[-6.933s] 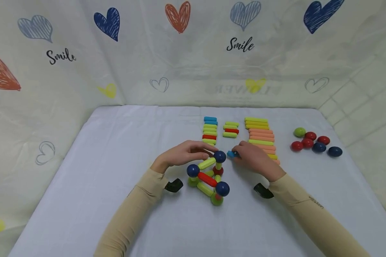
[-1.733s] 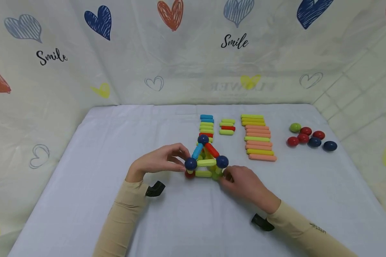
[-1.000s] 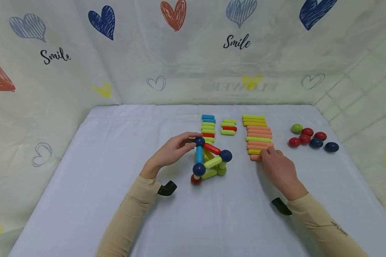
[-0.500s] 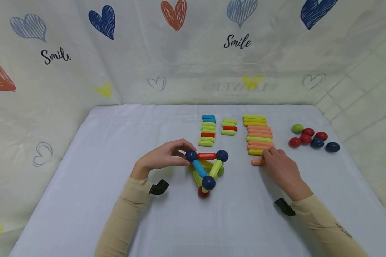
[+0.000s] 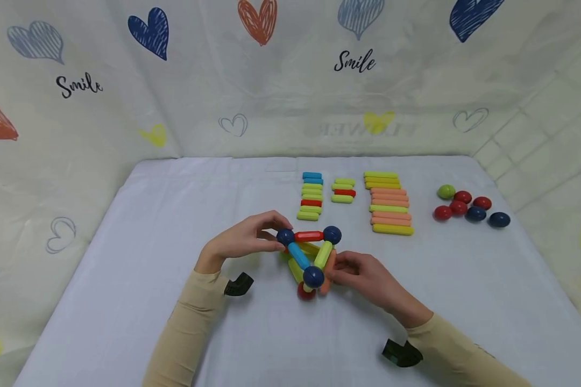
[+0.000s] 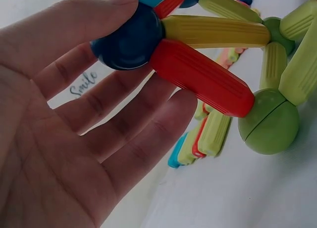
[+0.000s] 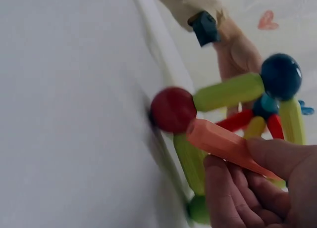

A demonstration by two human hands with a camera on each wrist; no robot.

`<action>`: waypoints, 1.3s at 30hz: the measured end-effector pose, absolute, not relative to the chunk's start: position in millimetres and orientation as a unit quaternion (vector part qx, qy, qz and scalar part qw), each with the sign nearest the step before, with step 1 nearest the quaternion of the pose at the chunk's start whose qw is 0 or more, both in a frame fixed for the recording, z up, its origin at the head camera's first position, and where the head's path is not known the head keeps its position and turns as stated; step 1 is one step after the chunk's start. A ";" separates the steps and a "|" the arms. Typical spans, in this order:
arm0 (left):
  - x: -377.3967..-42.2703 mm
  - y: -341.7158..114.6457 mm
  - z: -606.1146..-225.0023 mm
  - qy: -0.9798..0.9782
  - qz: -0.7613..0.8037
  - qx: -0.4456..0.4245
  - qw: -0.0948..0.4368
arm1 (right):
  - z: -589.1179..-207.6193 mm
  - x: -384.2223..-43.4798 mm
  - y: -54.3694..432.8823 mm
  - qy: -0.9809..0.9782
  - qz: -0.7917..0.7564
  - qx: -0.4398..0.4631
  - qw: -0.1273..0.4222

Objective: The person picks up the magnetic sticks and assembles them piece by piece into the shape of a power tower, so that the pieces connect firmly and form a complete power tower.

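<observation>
A magnetic stick-and-ball structure stands in the middle of the table, with blue balls on top joined by a blue stick, a red stick and a green stick. My left hand pinches its left blue ball between thumb and fingers. In my right hand is a long salmon stick, pinched by thumb and fingers along the structure's right side. In the right wrist view the stick's far end is at a lower red ball; whether they touch I cannot tell.
Beyond the structure lie a column of short sticks, a smaller column and long sticks in yellow, green and salmon. Several loose balls sit at the right. A printed cloth backdrop rises behind the table.
The blue stick, earlier in my right hand, now joins two top balls. The structure has been turned. My right hand has brought the nearest salmon stick left from its row to the structure.
</observation>
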State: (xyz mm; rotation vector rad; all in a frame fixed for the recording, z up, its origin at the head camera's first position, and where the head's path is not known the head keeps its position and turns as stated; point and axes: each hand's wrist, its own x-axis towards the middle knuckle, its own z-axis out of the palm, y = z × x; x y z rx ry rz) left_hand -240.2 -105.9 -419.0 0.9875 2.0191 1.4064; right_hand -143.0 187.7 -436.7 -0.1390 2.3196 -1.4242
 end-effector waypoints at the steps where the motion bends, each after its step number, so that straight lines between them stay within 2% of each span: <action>1: -240.3 -106.0 -419.5 0.738 0.516 0.361 0.244 | -438.3 -143.2 183.6 0.830 -0.518 -0.043 0.202; 8: -240.7 -106.5 -420.4 0.735 0.520 0.358 0.248 | -443.9 -146.6 169.2 0.835 -0.522 -0.016 0.172; 18: -239.8 -106.3 -418.8 0.737 0.521 0.351 0.249 | -444.6 -145.8 167.7 0.847 -0.502 -0.021 0.174; 22: -238.8 -106.1 -418.9 0.734 0.527 0.347 0.250 | -445.9 -144.1 170.1 0.854 -0.482 -0.061 0.188; 26: -238.5 -105.4 -418.3 0.732 0.530 0.348 0.249 | -450.4 -139.1 169.5 0.872 -0.424 -0.148 0.194; 32: -239.0 -104.2 -418.4 0.737 0.519 0.360 0.242 | -458.1 -130.3 156.2 0.901 -0.341 -0.225 0.146; 39: -237.7 -110.5 -417.5 0.733 0.516 0.363 0.253 | -452.8 -133.5 161.8 0.943 -0.268 -0.167 0.103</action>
